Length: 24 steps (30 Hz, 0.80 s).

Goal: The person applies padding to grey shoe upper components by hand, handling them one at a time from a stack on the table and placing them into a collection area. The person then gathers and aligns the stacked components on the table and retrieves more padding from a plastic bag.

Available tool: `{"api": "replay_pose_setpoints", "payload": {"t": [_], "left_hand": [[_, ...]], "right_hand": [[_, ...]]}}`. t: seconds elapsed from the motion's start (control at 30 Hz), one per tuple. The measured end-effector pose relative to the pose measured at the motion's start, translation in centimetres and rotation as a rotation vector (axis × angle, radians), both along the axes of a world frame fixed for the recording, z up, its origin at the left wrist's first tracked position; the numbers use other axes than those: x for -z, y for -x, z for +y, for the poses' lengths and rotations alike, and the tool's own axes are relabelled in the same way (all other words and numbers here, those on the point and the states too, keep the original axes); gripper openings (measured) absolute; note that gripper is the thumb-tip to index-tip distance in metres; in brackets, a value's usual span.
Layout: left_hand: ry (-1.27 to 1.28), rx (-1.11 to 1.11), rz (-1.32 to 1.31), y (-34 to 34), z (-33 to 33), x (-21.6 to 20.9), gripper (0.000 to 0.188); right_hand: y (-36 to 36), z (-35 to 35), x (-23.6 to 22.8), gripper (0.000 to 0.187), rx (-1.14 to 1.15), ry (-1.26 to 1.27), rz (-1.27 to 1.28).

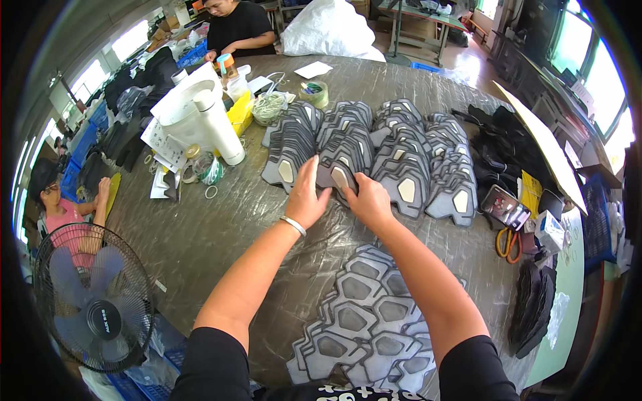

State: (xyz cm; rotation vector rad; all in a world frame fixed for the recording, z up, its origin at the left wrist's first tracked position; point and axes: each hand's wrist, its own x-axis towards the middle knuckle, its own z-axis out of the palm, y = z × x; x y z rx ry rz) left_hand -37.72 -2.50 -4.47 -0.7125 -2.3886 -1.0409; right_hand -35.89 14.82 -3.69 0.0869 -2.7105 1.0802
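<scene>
While left hand (309, 198) and right hand (371, 203) flank stacked grey pads (346, 148), other rows (403, 158) lie alongside

Second from left among four cream-marked rows on the worktop (200, 230), these sit between the hands — left grip open; right grip, I cannot tell.

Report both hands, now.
Left hand: open, at the left side of a gray pad stack.
Right hand: half curled at that stack's front; grip can't be told.

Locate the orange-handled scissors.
In the head view, the orange-handled scissors lie on the table, right of the right hand and just below the phone.
</scene>
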Motion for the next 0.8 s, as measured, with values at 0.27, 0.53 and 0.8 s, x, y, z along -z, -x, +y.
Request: {"api": "replay_pose_setpoints", "payload": {"t": [0.27, 0.53, 0.8], "left_hand": [[0.157, -0.08, -0.064, -0.5, 1.2, 3.2, 0.082], [0.119, -0.078, -0.065, 0.3, 2.2, 4.9, 0.073], [0.026, 0.082, -0.211, -4.3, 0.0, 1.1, 0.078]], "right_hand": [[0.0, 0.5, 0.5, 0.047, -0.007, 0.109, 0.06], [-7.5, 6.8, -1.9, 0.021, -0.12, -0.027, 0.036], [-21.6, 18.2, -3.9, 0.038, 0.055, 0.064, -0.054]]}}
